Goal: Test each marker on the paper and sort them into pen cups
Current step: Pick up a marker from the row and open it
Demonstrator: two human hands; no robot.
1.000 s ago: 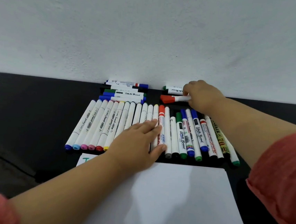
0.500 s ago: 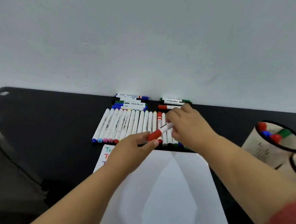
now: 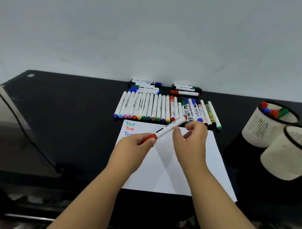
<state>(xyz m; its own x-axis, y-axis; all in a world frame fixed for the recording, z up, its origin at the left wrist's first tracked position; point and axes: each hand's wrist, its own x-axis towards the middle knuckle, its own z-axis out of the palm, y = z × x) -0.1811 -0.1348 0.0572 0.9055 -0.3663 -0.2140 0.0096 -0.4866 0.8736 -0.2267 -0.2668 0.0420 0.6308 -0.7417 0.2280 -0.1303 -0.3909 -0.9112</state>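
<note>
Nearest the camera, two bare forearms are extended over the paper, which lies flat on the black table. A red-capped marker is held in the air above the paper's far half. Its red cap end is pinched by the fingers of the left hand. The right hand is seen just beside the barrel with fingers loosely curled; no closed hold on the barrel can be made out, and contact cannot be confirmed.

The long axis of the marker runs from near left, at the cap, to far right, at the butt end. The barrel therefore lies up and to the right of the left-hand grip, and the right hand is the nearer one to it. Uncapping is judged to be the step in hand: a pull along that axis would be called for, with the barrel taken by the right hand.

Three written "Test" marks are noted at the paper's far left corner. Beyond, a row of markers is laid out. At far right, two pen cups stand, one already holding markers.
</note>
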